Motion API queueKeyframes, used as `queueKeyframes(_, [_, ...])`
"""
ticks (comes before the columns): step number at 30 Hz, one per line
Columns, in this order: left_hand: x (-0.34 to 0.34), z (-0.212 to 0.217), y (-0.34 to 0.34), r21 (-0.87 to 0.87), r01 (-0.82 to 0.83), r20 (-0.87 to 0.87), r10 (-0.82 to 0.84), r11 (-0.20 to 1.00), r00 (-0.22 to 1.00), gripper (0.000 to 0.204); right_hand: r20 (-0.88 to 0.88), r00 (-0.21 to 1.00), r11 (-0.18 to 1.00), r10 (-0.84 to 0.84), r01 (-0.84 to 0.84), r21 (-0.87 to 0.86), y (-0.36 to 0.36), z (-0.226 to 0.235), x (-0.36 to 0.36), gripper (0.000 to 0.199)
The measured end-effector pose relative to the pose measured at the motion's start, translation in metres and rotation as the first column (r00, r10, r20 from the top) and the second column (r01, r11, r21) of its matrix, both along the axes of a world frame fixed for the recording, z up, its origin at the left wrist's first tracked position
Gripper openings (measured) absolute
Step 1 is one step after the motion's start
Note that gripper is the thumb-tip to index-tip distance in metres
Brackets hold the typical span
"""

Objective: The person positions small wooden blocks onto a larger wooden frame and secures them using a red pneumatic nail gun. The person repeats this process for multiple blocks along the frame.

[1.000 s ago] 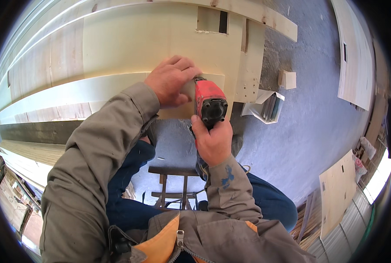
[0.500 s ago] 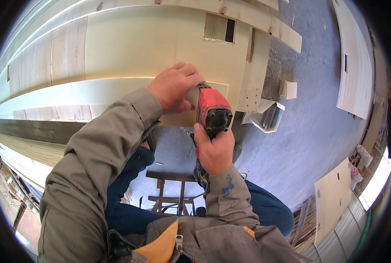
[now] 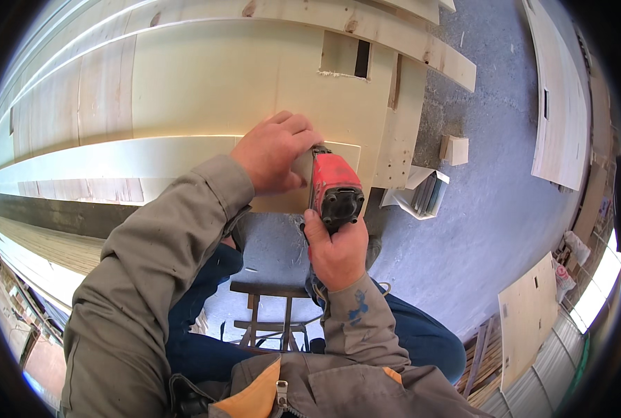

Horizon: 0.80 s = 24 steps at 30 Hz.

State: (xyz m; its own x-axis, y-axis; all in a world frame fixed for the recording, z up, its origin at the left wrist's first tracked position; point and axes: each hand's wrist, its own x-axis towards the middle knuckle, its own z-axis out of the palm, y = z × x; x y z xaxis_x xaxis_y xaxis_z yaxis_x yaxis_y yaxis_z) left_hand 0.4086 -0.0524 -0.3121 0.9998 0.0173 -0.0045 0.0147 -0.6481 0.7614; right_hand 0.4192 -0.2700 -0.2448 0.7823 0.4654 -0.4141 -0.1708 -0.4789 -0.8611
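My right hand (image 3: pixel 338 252) is wrapped round the handle of a red nail gun (image 3: pixel 335 171) with a black end cap. The gun's nose points away from me and rests at a pale narrow wooden board (image 3: pixel 178 155) along the near edge of a wide panel. Just left of the nose, my left hand (image 3: pixel 274 153) grips this narrow board, fingers over its far side and thumb on the near side. The wide pale panel (image 3: pixel 220 76) lies behind it, with a rectangular cut-out (image 3: pixel 343 54) near its right end. The gun's trigger is hidden.
A long wooden strip (image 3: pixel 394 31) crosses the far side of the panel. On the floor to the right are a small wood block (image 3: pixel 454 150) and an open white box (image 3: pixel 422 194). More panels (image 3: pixel 561 104) lie further right. A dark stool-like frame (image 3: pixel 272 310) stands between my legs.
The view has tilted slightly, so the panel, hands and nail gun sit a little lower in the picture. Both hands keep their hold, and the gun's nose stays at the same spot.
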Motion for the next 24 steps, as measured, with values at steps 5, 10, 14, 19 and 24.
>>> queueKeyframes(5, [0.002,0.007,0.005,-0.006,0.042,-0.063,-0.043,0.999,0.997,0.058,-0.034,0.999,1.000,0.000,0.000,0.001,0.004,0.002,-0.002,0.033])
queueKeyframes(10, [0.007,0.005,0.015,-0.056,0.117,-0.125,-0.123,0.992,0.984,0.054,-0.049,0.998,0.998,0.046,-0.048,-0.041,0.004,0.003,0.001,0.034])
queueKeyframes(14, [0.011,0.006,0.016,-0.078,0.117,-0.147,-0.128,0.990,0.981,0.059,-0.050,0.997,0.997,0.063,-0.066,-0.043,0.003,0.003,0.002,0.037])
queueKeyframes(19, [0.016,0.011,0.020,-0.066,0.162,-0.200,-0.172,0.985,0.965,0.069,-0.052,0.996,0.997,0.071,-0.073,-0.035,0.002,0.000,0.001,0.038])
queueKeyframes(24, [0.040,0.018,0.025,-0.001,0.324,-0.287,-0.310,0.946,0.906,0.084,-0.099,0.995,0.999,0.021,-0.024,-0.024,0.002,0.000,0.000,0.038])
